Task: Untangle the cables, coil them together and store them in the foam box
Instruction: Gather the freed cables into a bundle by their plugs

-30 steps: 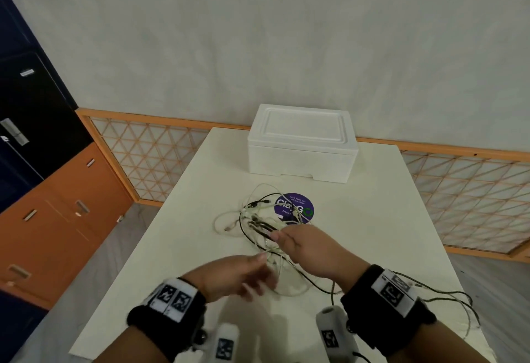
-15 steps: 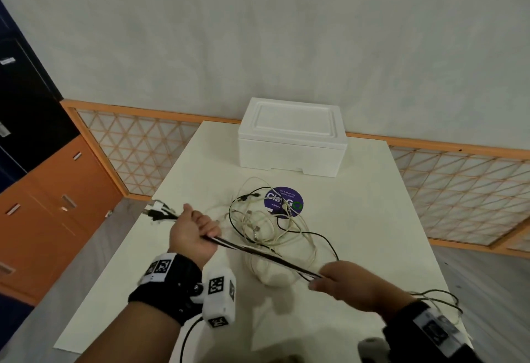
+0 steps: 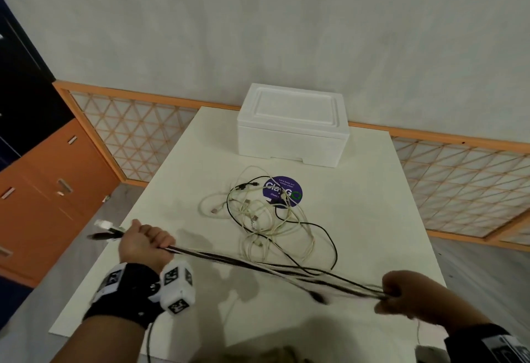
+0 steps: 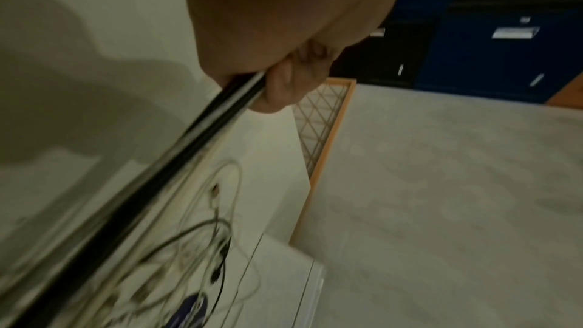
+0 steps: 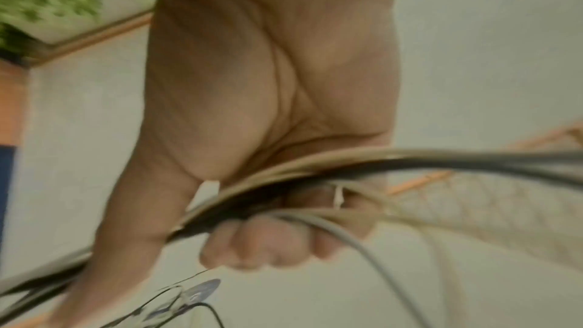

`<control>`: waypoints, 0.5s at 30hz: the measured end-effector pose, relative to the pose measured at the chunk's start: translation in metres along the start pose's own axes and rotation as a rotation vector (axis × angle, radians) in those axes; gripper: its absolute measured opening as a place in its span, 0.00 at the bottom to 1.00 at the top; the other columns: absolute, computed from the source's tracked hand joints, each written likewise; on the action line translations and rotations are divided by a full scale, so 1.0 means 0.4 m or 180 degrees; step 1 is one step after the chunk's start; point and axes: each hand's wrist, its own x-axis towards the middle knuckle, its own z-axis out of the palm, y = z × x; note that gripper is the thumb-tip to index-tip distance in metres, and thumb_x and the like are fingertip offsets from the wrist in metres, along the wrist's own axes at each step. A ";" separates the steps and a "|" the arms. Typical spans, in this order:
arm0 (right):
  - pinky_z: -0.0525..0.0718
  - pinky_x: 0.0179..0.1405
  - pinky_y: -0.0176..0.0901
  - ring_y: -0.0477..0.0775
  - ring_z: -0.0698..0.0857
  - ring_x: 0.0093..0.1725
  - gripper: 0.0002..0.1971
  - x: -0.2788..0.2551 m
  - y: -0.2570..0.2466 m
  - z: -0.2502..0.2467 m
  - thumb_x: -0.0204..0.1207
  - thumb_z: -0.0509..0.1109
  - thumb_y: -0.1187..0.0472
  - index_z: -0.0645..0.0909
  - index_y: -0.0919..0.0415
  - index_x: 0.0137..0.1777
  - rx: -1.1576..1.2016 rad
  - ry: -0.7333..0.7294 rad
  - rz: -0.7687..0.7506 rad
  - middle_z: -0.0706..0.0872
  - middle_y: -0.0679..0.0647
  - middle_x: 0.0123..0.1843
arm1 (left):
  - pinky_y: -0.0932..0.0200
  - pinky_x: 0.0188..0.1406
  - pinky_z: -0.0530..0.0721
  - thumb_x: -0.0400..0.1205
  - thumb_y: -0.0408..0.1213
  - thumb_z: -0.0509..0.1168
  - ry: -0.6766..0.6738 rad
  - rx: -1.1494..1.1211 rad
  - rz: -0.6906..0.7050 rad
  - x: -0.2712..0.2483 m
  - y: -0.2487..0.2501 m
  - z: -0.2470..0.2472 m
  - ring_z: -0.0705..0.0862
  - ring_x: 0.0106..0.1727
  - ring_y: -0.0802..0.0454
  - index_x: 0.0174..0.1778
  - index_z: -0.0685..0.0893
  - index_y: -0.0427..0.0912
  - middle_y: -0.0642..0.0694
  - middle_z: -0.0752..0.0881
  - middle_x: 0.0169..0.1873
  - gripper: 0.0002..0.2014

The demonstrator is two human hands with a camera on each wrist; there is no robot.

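A bundle of black and white cables (image 3: 258, 265) is stretched taut above the table between my two hands. My left hand (image 3: 146, 240) grips one end at the table's left edge, with plugs (image 3: 104, 226) sticking out past the fist. My right hand (image 3: 401, 295) grips the bundle (image 5: 315, 173) near the front right. The rest of the cables lie in a loose tangle (image 3: 269, 219) on the table, in front of the white foam box (image 3: 292, 124), whose lid is on. The left wrist view shows the bundle (image 4: 202, 119) leaving my fist.
A round purple sticker (image 3: 284, 192) lies under the tangle's far side. The white table (image 3: 372, 205) stands against a wall with an orange lattice rail (image 3: 459, 179). Orange and blue cabinets (image 3: 37, 179) stand to the left.
My hands have drawn apart, the left toward the table's left edge and the right toward the front right, pulling a longer stretch of cables out of the tangle.
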 end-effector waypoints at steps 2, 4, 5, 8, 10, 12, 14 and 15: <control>0.76 0.33 0.35 0.40 0.81 0.28 0.11 0.009 0.021 -0.005 0.62 0.82 0.50 0.82 0.49 0.34 0.0560 0.0669 -0.0198 0.84 0.50 0.30 | 0.66 0.20 0.51 0.88 0.55 0.46 0.0042 -0.0041 0.0096 0.009 0.042 -0.030 0.56 0.13 0.54 0.26 0.56 0.50 0.52 0.58 0.15 0.24; 0.78 0.38 0.36 0.41 0.84 0.35 0.09 0.027 0.015 -0.003 0.63 0.82 0.54 0.85 0.45 0.38 0.0954 0.1035 -0.0393 0.88 0.46 0.35 | 0.65 0.22 0.51 0.88 0.55 0.47 0.0037 -0.0058 0.0140 0.014 0.060 -0.043 0.56 0.14 0.54 0.24 0.58 0.50 0.52 0.57 0.17 0.25; 0.78 0.40 0.37 0.41 0.84 0.36 0.09 0.038 0.009 -0.002 0.64 0.82 0.55 0.85 0.44 0.37 0.0970 0.1100 -0.0437 0.88 0.44 0.35 | 0.65 0.23 0.50 0.88 0.55 0.47 0.0035 -0.0076 0.0150 0.018 0.061 -0.044 0.56 0.14 0.54 0.24 0.59 0.49 0.52 0.57 0.17 0.25; 0.78 0.39 0.36 0.41 0.83 0.36 0.11 0.077 0.012 -0.002 0.63 0.81 0.55 0.81 0.43 0.34 0.0560 0.1095 -0.0330 0.87 0.45 0.33 | 0.64 0.24 0.50 0.88 0.55 0.46 0.0036 -0.0049 0.0168 0.020 0.055 -0.031 0.56 0.14 0.55 0.24 0.60 0.50 0.52 0.58 0.17 0.25; 0.79 0.42 0.40 0.45 0.82 0.39 0.10 0.097 0.019 0.001 0.62 0.78 0.52 0.77 0.44 0.32 -0.0051 0.0830 -0.0104 0.84 0.46 0.35 | 0.64 0.23 0.50 0.87 0.55 0.47 0.0011 0.0002 0.0194 0.015 0.049 -0.017 0.56 0.14 0.55 0.24 0.59 0.50 0.53 0.59 0.16 0.25; 0.79 0.47 0.43 0.45 0.81 0.43 0.10 0.106 0.016 0.002 0.62 0.75 0.48 0.75 0.45 0.32 -0.0619 0.0647 0.0199 0.82 0.44 0.38 | 0.65 0.20 0.50 0.87 0.54 0.48 -0.0023 0.0036 0.0215 0.007 0.046 -0.003 0.56 0.14 0.55 0.23 0.60 0.49 0.53 0.58 0.16 0.25; 0.77 0.53 0.46 0.46 0.81 0.46 0.08 0.107 0.014 -0.005 0.62 0.72 0.49 0.74 0.46 0.33 -0.0871 0.0642 0.0503 0.81 0.42 0.40 | 0.66 0.17 0.52 0.87 0.52 0.49 -0.0082 0.0055 0.0211 -0.004 0.046 0.009 0.56 0.14 0.55 0.20 0.61 0.49 0.53 0.58 0.16 0.27; 0.75 0.54 0.47 0.46 0.80 0.47 0.07 0.104 0.017 -0.009 0.62 0.69 0.51 0.73 0.47 0.33 -0.0986 0.0632 0.0648 0.80 0.42 0.40 | 0.66 0.17 0.52 0.87 0.51 0.50 -0.0119 0.0059 0.0198 -0.011 0.047 0.013 0.56 0.14 0.55 0.18 0.62 0.48 0.53 0.58 0.17 0.28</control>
